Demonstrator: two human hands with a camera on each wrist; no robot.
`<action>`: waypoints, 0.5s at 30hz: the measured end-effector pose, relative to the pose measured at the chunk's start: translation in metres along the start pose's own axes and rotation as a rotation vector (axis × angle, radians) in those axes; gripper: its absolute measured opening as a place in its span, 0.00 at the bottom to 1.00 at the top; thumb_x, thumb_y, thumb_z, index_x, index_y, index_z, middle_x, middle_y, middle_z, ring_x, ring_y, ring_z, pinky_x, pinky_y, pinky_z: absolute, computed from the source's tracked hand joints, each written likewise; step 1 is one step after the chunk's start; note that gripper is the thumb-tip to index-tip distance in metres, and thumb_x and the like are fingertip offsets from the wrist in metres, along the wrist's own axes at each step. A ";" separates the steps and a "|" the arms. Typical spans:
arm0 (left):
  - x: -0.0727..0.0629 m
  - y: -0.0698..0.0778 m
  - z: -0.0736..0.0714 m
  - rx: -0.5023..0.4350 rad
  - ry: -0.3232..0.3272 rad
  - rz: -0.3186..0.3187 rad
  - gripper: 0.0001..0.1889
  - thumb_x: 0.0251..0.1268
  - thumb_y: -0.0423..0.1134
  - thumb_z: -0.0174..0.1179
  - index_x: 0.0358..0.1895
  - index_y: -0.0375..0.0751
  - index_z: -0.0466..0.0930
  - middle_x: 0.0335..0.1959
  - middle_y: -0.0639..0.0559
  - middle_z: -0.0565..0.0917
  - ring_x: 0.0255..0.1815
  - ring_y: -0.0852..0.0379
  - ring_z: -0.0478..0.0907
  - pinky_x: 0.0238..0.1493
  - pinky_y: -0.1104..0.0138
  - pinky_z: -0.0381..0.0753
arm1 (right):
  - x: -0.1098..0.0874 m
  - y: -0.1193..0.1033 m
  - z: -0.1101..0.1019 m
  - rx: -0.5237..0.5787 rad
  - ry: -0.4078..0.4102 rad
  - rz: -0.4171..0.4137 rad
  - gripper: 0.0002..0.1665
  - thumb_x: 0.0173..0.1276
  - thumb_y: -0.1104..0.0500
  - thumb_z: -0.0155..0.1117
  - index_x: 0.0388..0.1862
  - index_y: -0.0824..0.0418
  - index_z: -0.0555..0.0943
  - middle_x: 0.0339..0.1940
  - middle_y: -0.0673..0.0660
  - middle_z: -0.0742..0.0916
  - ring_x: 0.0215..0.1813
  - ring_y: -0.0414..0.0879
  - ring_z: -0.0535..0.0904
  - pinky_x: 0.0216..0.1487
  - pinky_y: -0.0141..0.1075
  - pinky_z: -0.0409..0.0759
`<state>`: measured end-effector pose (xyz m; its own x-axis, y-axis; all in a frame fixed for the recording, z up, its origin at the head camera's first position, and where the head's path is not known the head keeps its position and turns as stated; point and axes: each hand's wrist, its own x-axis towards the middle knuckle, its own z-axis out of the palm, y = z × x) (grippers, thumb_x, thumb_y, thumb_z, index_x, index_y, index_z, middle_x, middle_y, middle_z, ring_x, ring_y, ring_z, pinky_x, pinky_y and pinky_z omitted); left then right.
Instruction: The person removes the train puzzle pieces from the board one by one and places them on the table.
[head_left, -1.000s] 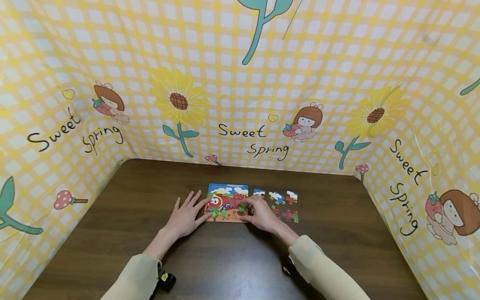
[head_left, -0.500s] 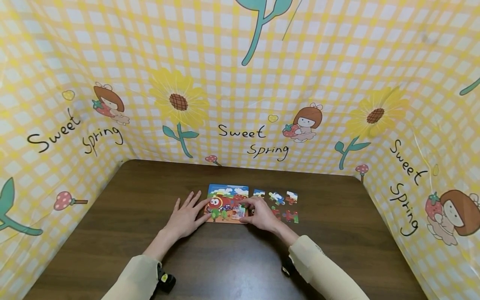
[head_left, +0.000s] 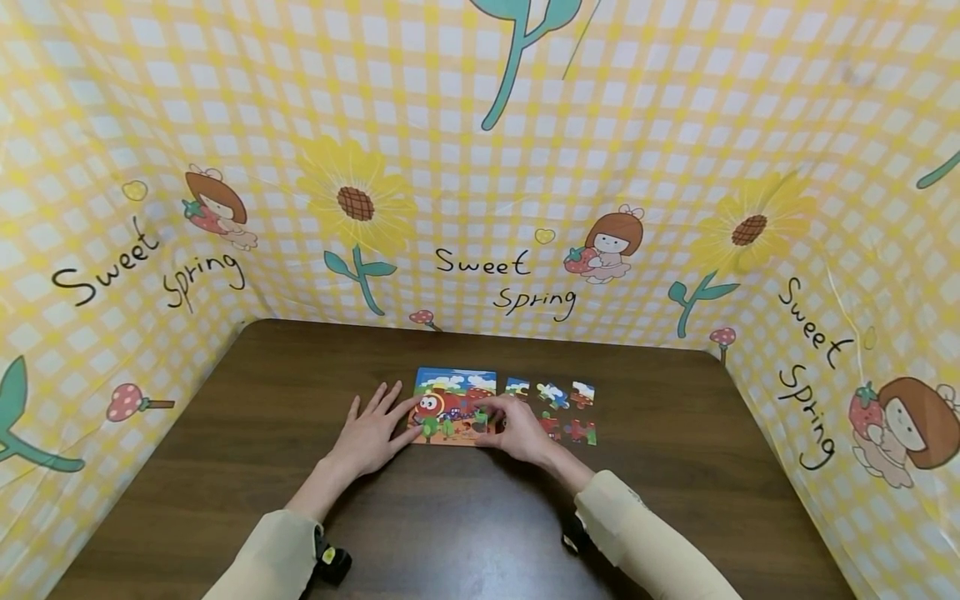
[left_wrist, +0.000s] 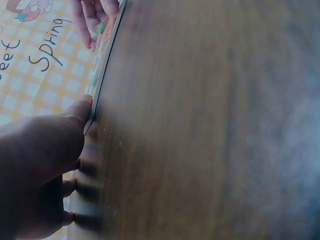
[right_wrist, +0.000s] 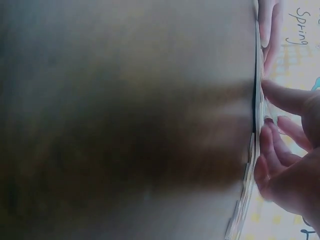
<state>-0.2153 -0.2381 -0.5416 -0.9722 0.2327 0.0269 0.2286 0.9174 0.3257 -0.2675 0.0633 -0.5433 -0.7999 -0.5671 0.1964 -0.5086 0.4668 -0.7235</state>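
A jigsaw puzzle board (head_left: 453, 382) with a bright cartoon picture, blue sky at the top and a red big-eyed character, lies flat on the table. My left hand (head_left: 371, 435) rests at its left edge, fingers spread, with thumb and index fingertip on the board; in the left wrist view the left thumb (left_wrist: 80, 107) touches the board's near edge. Over the board's right part, my right hand (head_left: 525, 432) pinches a puzzle piece (head_left: 480, 419) between thumb and fingers. The right wrist view shows the right thumb (right_wrist: 287, 97) low at the board, and the fingers partly hide the piece.
Several loose puzzle pieces (head_left: 582, 431) lie in rows to the right of the board, some behind the right hand. A dark brown wooden table (head_left: 450, 533) carries everything. Yellow checked cloth (head_left: 480, 200) walls the table in at the back and sides.
The puzzle piece in my right hand tilts, its face catching a glare half a second ago and showing its colours now. The right fingertips shift slightly left; the left hand stays put.
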 end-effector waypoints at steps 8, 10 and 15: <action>-0.001 0.000 0.000 0.004 0.001 -0.002 0.33 0.85 0.59 0.57 0.85 0.53 0.69 0.90 0.36 0.61 0.91 0.30 0.53 0.83 0.21 0.48 | 0.001 -0.014 0.001 0.085 -0.008 0.094 0.30 0.67 0.65 0.82 0.68 0.66 0.86 0.38 0.58 0.90 0.34 0.35 0.83 0.37 0.28 0.80; -0.001 0.000 0.000 0.000 0.003 -0.001 0.33 0.85 0.59 0.57 0.85 0.53 0.69 0.90 0.36 0.60 0.92 0.30 0.53 0.83 0.21 0.48 | 0.001 -0.014 0.002 0.107 -0.010 0.104 0.30 0.68 0.66 0.82 0.68 0.66 0.86 0.36 0.58 0.91 0.33 0.35 0.83 0.34 0.28 0.79; 0.000 0.000 0.001 -0.003 0.006 0.001 0.33 0.85 0.59 0.57 0.85 0.54 0.69 0.90 0.36 0.60 0.92 0.30 0.53 0.83 0.21 0.48 | 0.001 -0.015 0.001 0.143 -0.021 0.120 0.31 0.68 0.66 0.81 0.69 0.67 0.85 0.33 0.59 0.92 0.33 0.37 0.83 0.32 0.29 0.78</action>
<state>-0.2150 -0.2383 -0.5426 -0.9721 0.2321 0.0329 0.2298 0.9162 0.3283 -0.2606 0.0549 -0.5331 -0.8443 -0.5283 0.0902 -0.3584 0.4314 -0.8280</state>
